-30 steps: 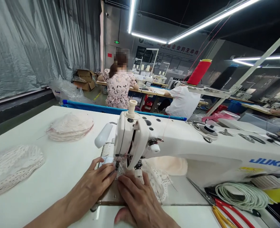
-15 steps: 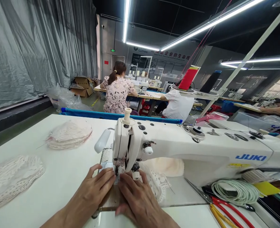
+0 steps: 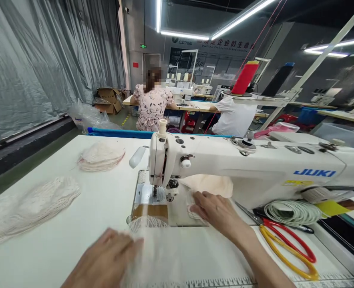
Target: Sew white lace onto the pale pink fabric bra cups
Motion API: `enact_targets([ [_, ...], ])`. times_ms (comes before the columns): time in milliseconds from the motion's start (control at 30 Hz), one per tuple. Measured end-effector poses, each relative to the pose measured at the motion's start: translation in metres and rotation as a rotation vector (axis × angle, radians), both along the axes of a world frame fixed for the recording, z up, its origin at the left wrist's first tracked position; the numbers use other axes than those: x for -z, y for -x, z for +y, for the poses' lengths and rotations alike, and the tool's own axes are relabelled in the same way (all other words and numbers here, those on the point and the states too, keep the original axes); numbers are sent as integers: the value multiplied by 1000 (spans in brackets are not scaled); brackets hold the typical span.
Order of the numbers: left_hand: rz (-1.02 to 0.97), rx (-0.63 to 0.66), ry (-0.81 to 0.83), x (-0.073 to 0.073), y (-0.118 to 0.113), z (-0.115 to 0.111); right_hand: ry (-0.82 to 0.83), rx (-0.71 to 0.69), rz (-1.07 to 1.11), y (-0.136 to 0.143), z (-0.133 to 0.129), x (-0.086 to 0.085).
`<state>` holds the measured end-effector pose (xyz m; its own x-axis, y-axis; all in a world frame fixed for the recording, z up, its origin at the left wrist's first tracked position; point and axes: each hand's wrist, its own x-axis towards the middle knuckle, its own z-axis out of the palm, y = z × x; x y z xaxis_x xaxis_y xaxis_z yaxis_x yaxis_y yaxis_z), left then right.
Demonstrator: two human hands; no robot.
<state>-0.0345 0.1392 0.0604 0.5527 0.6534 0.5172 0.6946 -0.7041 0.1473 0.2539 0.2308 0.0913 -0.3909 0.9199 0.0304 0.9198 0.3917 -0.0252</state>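
Note:
My left hand (image 3: 107,256), smeared by motion, is low in front of the sewing machine (image 3: 240,160), fingers closed on a sheer white lace piece (image 3: 153,248) that is also blurred. My right hand (image 3: 217,212) is under the machine's arm, right of the needle, its fingers curled over a white eyelet fabric piece (image 3: 193,212). Behind that hand lies a cream fabric piece (image 3: 210,185). The presser foot (image 3: 155,193) stands over the bare metal plate, with no cloth beneath it.
Two stacks of white lace pieces, the nearer stack (image 3: 35,208) and the farther stack (image 3: 101,156), lie at left. Red-and-yellow-handled scissors (image 3: 288,244) and coiled pale cord (image 3: 294,212) are at right. Two people sit at machines ahead.
Both hands have left the needle area. My left hand drew toward me with the lace; my right hand moved right, under the arm. The camera view has tilted down.

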Motion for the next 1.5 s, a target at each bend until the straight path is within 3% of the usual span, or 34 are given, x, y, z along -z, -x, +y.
enact_targets([
  [67,-3,-205,213,-5,-3,14,-96,75,-96,11,-6,5],
  [167,6,-370,590,-10,-17,35,-105,-80,82,35,-19,8],
  [233,-30,-368,750,-13,-28,43,-65,-256,304,50,-24,9],
  [333,-148,-262,821,-17,-35,50,49,-408,553,61,-24,12],
  [467,-233,-173,860,-13,-30,62,270,-257,640,62,-15,16],
  [533,-226,-153,730,-5,-27,67,203,-156,558,62,-11,18],
  [700,-125,-103,46,14,-33,67,-71,-51,318,67,-4,34],
  [867,-26,37,-244,23,-43,76,-169,-25,250,65,3,42],
  [967,-57,20,-284,29,-43,82,-385,-49,235,62,1,38],
  [1033,-59,9,-255,33,-41,80,-487,-206,270,62,-6,35],
  [1133,-45,-5,-183,32,-39,74,-393,-409,314,65,-18,35],
  [1267,-25,-24,-136,24,-34,78,-285,-337,261,66,-19,38],
  [1500,12,-52,-33,11,-26,120,-303,-327,237,59,13,42],
])
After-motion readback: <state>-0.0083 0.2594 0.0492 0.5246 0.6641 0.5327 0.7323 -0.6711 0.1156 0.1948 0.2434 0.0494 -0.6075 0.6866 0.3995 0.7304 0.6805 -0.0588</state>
